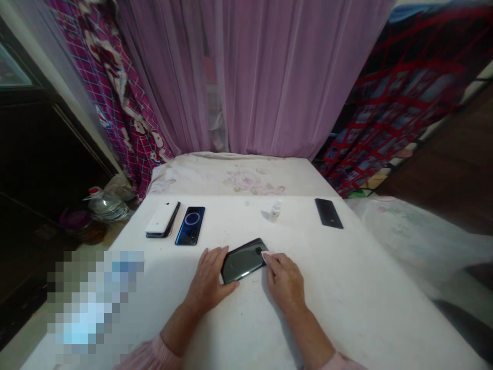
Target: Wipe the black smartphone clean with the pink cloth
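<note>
A dark, glossy smartphone (243,262) lies back up on the white-covered table, tilted a little with its right end farther away. My left hand (208,277) grips its left end, thumb along the near edge and fingers at the far side. Against the phone's right end, by the camera, my right hand (284,277) is closed in a pinch on a small pale pink cloth (265,255). Most of that cloth is hidden by the fingers. Beyond the phone stands a small white bottle (275,211).
Left of the phone lie a blue smartphone (190,226) and a stack topped by a white phone (162,218). A black phone (328,213) rests at the right. Blurred squares cover something at the lower left. Purple curtains (269,77) hang behind the table (346,298).
</note>
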`<action>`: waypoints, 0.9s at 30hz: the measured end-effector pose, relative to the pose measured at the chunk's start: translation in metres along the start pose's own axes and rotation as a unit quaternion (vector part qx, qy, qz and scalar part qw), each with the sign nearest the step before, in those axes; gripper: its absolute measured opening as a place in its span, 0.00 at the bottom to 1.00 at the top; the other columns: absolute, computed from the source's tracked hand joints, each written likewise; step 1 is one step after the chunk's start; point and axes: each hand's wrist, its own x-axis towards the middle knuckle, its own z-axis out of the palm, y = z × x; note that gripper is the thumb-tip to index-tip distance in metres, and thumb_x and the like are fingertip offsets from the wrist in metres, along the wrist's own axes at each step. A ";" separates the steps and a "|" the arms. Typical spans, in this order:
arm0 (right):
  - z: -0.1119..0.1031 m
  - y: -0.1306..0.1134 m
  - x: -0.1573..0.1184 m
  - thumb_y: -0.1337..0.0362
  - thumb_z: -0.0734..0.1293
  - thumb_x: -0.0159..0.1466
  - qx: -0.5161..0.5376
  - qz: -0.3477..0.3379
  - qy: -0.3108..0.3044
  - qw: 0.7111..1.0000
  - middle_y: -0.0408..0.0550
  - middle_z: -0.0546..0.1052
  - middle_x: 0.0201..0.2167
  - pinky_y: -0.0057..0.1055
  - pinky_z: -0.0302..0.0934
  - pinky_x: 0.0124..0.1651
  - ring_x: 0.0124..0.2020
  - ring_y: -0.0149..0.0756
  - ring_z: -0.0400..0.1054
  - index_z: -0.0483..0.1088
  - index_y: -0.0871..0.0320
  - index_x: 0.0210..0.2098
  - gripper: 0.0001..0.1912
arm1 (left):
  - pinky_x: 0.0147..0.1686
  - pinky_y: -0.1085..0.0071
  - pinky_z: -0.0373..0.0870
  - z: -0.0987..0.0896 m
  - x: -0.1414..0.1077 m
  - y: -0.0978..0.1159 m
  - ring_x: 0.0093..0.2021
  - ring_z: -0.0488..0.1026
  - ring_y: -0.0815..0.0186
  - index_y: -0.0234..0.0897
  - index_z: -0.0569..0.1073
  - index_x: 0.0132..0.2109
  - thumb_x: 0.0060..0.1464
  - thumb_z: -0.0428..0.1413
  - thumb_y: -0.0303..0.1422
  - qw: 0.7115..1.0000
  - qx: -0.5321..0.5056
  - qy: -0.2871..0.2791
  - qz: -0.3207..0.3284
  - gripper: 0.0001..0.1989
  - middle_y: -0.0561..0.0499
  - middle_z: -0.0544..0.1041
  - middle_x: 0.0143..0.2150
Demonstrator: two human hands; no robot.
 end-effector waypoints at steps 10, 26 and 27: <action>0.002 -0.043 -0.011 0.74 0.61 0.61 0.054 -0.121 -0.017 0.991 0.48 0.73 0.32 0.31 0.54 0.37 0.35 0.35 0.65 0.74 0.55 0.45 0.17 | 0.62 0.43 0.49 -0.009 0.000 0.007 0.62 0.62 0.48 0.34 0.56 0.65 0.50 0.61 0.42 0.998 -0.018 -0.038 -0.038 0.40 0.37 0.68 0.60; 0.015 -0.059 0.027 0.71 0.64 0.60 0.011 -0.086 -0.120 0.989 0.48 0.76 0.38 0.33 0.52 0.40 0.39 0.38 0.66 0.75 0.51 0.45 0.16 | 0.64 0.45 0.48 -0.005 -0.012 0.007 0.65 0.57 0.49 0.35 0.61 0.62 0.51 0.60 0.42 0.996 0.039 -0.027 -0.072 0.34 0.40 0.65 0.64; 0.014 -0.056 0.031 0.71 0.63 0.60 0.000 -0.075 -0.127 0.989 0.48 0.76 0.38 0.32 0.52 0.40 0.39 0.37 0.66 0.75 0.51 0.45 0.16 | 0.64 0.45 0.48 -0.004 -0.012 0.006 0.65 0.57 0.49 0.36 0.61 0.62 0.51 0.60 0.42 0.996 0.040 -0.028 -0.071 0.35 0.40 0.64 0.64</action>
